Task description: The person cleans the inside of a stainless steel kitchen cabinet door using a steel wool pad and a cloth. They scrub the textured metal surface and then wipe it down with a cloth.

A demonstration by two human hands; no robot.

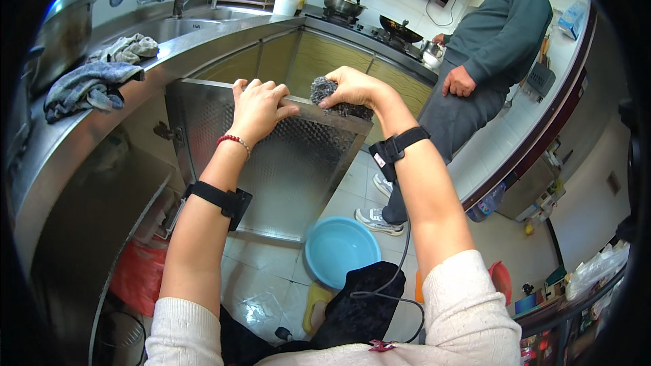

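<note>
An opened cabinet door with a metal frame and a textured panel [295, 178] stands in front of me. My left hand [259, 107] rests over its top edge, fingers behind and thumb along the rim. At the door's top right, my right hand [351, 91] holds a dark grey cloth [323, 89], part of which lies against the frame. A light blue plastic basin [343, 251] stands on the tiled floor below the door. Whether the basin holds water, I cannot tell.
Beyond the door, a person [493, 46] stands at the gas stove with a wok [399, 28]. Crumpled cloths [91, 89] lie on the steel counter at left, beside a large pot [66, 30]. The open cabinet holds a red plastic bag [140, 274]. A cable [407, 249] hangs near my right arm.
</note>
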